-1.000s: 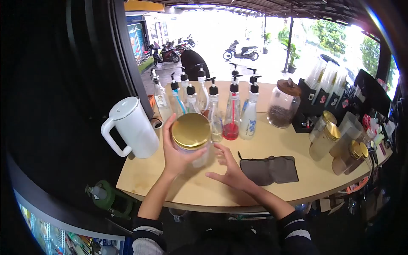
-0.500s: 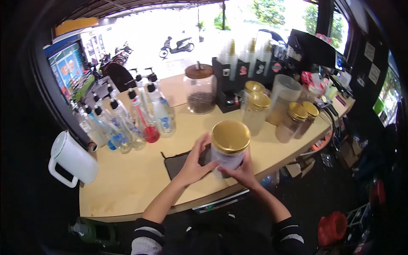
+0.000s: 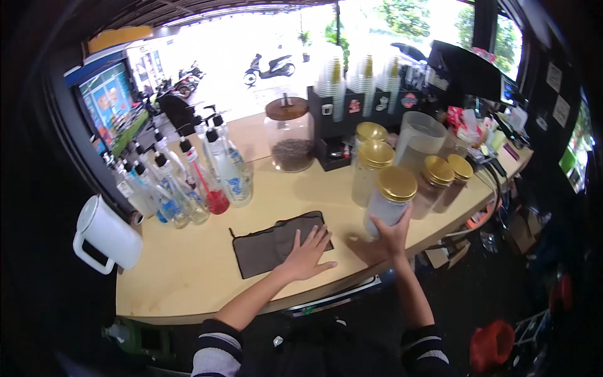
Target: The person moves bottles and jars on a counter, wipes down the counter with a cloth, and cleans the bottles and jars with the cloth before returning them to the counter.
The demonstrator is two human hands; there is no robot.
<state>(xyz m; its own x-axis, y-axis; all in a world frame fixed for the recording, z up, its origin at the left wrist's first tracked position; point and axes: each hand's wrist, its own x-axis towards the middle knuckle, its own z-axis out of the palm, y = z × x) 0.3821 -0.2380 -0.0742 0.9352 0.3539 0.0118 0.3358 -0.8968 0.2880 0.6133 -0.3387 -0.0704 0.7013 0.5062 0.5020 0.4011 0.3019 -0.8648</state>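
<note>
My right hand [image 3: 394,235] is wrapped round a clear jar [image 3: 384,210] with a gold lid and pale contents. The jar is upright at the front of a group of similar gold-lidded jars. My left hand [image 3: 308,254] has its fingers spread over the right part of a dark grey cloth [image 3: 257,253], which lies partly folded on the wooden counter [image 3: 188,276]. Close behind the held jar is another pale gold-lidded jar [image 3: 370,179]. Just to its right stands a gold-lidded jar of brown powder [image 3: 430,188].
Several pump bottles [image 3: 188,182] line the left side near a white pitcher [image 3: 110,232]. At the back are a wooden-lidded glass jar [image 3: 291,138], a black holder [image 3: 358,113] with stacked cups and a large clear container [image 3: 419,138]. The counter's front edge curves before me.
The jar has moved from between both hands to the right, beside the other jars, with my right hand. My left hand has let go of it and now spreads over the cloth.
</note>
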